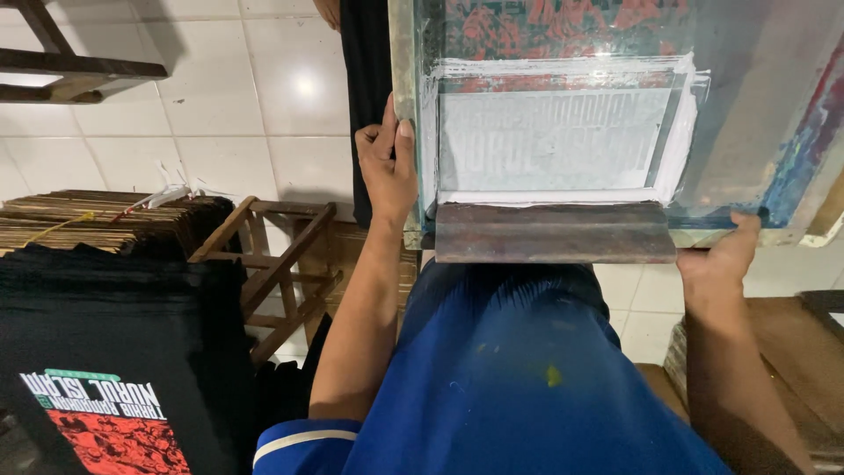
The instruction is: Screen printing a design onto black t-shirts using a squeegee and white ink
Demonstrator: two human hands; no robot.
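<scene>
White-inked mesh printing screen point(563, 132), wooden squeegee point(554, 232) at near edge, both hands point(387, 158) gripping the frame's sides.

a blue shirt point(519, 369) with a yellow speck, white ink on the greenish screen point(563, 132), and a black tee point(114, 378) printed white and red.

screen frame point(615, 132) cut off by the top and right edges of the picture. lettering on its mesh blurred under white ink, too smeared to make out. right hand point(716, 264) mostly tucked beneath the frame's lower right corner, fingers out of sight. left hand point(387, 163) fingertips hidden behind the frame's left rail. black shirt point(114, 387) at lower left clipped by the bottom edge. wooden stool point(70, 70) at upper left only partly in view.
</scene>
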